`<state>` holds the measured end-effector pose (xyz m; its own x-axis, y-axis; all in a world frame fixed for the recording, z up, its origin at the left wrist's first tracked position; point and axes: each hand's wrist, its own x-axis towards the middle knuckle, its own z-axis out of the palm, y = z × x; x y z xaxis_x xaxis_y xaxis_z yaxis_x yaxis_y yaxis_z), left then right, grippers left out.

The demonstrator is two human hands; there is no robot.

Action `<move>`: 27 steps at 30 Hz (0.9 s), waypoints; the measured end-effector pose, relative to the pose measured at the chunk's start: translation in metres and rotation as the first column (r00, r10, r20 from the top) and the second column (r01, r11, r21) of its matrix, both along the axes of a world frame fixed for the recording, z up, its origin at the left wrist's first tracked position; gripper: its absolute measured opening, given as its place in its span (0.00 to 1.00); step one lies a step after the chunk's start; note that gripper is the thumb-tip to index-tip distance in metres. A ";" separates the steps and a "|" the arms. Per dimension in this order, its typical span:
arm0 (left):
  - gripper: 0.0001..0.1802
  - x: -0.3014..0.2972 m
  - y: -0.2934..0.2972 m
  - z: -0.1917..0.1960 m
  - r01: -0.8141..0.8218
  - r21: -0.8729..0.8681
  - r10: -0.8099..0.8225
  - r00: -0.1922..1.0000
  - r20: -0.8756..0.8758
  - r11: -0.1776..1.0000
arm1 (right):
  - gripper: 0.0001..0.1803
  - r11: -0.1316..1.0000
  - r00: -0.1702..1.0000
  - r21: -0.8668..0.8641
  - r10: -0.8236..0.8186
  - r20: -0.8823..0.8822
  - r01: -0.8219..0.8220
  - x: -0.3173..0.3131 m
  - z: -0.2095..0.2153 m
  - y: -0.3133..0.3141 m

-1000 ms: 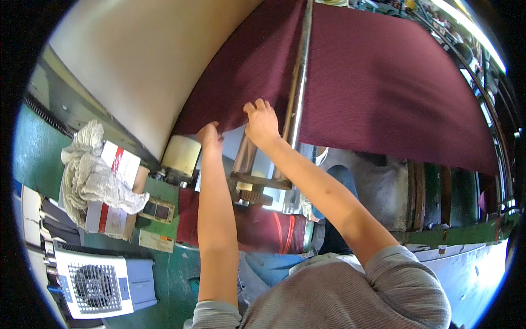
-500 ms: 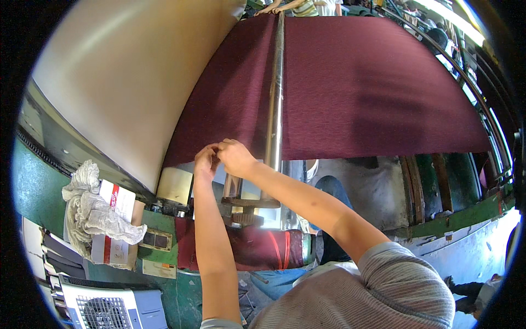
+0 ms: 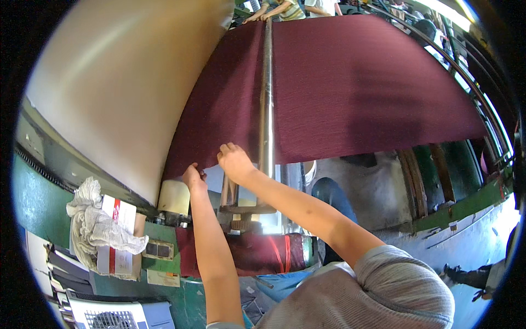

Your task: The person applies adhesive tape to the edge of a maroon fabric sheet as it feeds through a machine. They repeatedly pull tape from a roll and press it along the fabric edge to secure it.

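The left hand [image 3: 193, 178] is pinching the bottom edge of the red cloth [image 3: 350, 88], with its grip closed on the corner. The right hand [image 3: 235, 163] is holding the same edge just beside it, fingers curled over the cloth. The cloth is hanging over a shiny metal bar [image 3: 267, 104] and spreading wide to the right. A big pale roll [image 3: 120, 93] is sitting to the left. White rags [image 3: 96, 227] are lying on a box [image 3: 118, 236] below.
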<state>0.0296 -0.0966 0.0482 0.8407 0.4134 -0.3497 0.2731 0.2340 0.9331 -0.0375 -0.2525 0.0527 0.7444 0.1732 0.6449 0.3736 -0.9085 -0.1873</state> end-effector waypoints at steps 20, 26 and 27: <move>0.04 -0.005 -0.007 0.003 0.144 0.030 -0.144 0.990 -0.008 0.989 | 0.10 0.985 0.979 0.081 -0.141 -0.146 0.154 -0.001 0.005 -0.009; 0.08 0.002 -0.002 -0.006 0.070 -0.012 -0.068 0.994 0.081 0.998 | 0.07 0.995 0.992 0.021 0.097 -0.080 -0.096 -0.005 0.005 -0.004; 0.09 0.001 -0.005 -0.006 0.083 -0.026 -0.079 0.990 0.120 0.996 | 0.08 0.991 0.989 0.028 0.134 -0.064 -0.133 -0.005 0.004 -0.003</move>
<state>0.0307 -0.1014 0.0421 0.9071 0.3331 -0.2572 0.1803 0.2445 0.9527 -0.0420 -0.2559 0.0571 0.7565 0.2591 0.6005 0.4774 -0.8463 -0.2363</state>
